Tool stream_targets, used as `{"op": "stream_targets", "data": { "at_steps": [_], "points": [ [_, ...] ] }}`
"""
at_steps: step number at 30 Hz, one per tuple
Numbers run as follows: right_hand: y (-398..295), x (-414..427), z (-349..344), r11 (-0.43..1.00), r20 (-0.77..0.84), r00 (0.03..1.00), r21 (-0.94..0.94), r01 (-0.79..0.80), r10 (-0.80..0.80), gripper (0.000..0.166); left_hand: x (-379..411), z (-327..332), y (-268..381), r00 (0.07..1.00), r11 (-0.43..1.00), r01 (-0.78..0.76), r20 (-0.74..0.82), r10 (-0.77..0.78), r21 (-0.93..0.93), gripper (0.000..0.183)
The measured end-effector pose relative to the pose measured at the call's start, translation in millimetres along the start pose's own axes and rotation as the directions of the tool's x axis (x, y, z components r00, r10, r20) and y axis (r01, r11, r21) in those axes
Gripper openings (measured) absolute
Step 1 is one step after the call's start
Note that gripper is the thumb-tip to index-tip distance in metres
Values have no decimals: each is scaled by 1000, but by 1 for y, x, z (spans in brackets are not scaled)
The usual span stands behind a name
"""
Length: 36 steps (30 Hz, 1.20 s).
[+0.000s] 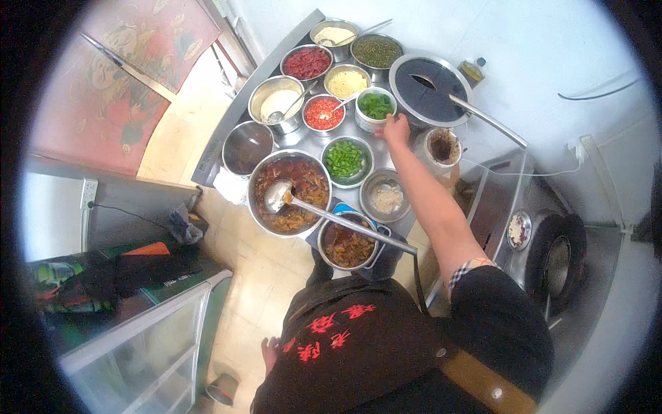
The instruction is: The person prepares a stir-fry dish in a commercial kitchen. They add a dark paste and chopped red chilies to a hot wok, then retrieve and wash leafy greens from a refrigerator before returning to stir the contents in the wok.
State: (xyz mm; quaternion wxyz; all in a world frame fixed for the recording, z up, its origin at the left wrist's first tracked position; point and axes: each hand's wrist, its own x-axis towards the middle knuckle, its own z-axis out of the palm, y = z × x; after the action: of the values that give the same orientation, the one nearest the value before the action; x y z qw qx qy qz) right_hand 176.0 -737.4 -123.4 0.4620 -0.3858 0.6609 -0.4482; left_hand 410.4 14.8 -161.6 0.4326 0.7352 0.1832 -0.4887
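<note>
My right hand (395,129) grips the near right side of a white tub (368,124) of chopped green herbs (375,105). Just in front of that tub is a steel bowl of chopped green vegetable (344,159). Beside it stands a bowl of chopped red chilli (324,113). Low at my side hangs my left hand (270,353), partly covered by my dark apron (331,357). Nearest my body, a metal pot (347,242) holds brown stewed food. A long-handled ladle (279,195) rests in the larger basin of stew (269,220), its handle crossing above the pot.
More steel bowls hold dried red chillies (307,62), dark green flakes (376,50) and pale powder (279,102). A large pot of dark liquid (432,88) with a ladle stands at right, behind an open jar (443,147). A burner (558,264) is farther right; a glass-topped freezer (150,341) stands left.
</note>
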Motion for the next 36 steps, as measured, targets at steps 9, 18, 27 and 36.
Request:
{"op": "stream_targets", "data": {
  "at_steps": [9, 18, 27, 36],
  "points": [
    [-53, -191, -182, 993, 135, 991, 115, 11, -26, 38, 162, -52, 50, 912, 821, -216, 409, -23, 528, 55],
    [64, -463, -231, 918, -175, 902, 128, -376, 394, 26, 249, 22, 207, 726, 463, -477, 631, -272, 748, 52],
    [130, -517, -130, 955, 449, 893, -255, 150, -21, 29, 176, 220, 218, 308, 244, -832, 781, -543, 498, 49],
    [255, -575, -77, 809, 744, 666, -428, 403, 61, 31, -18, 217, 75, -53, 221, -910, 427, -902, 352, 47]
  ]
}}
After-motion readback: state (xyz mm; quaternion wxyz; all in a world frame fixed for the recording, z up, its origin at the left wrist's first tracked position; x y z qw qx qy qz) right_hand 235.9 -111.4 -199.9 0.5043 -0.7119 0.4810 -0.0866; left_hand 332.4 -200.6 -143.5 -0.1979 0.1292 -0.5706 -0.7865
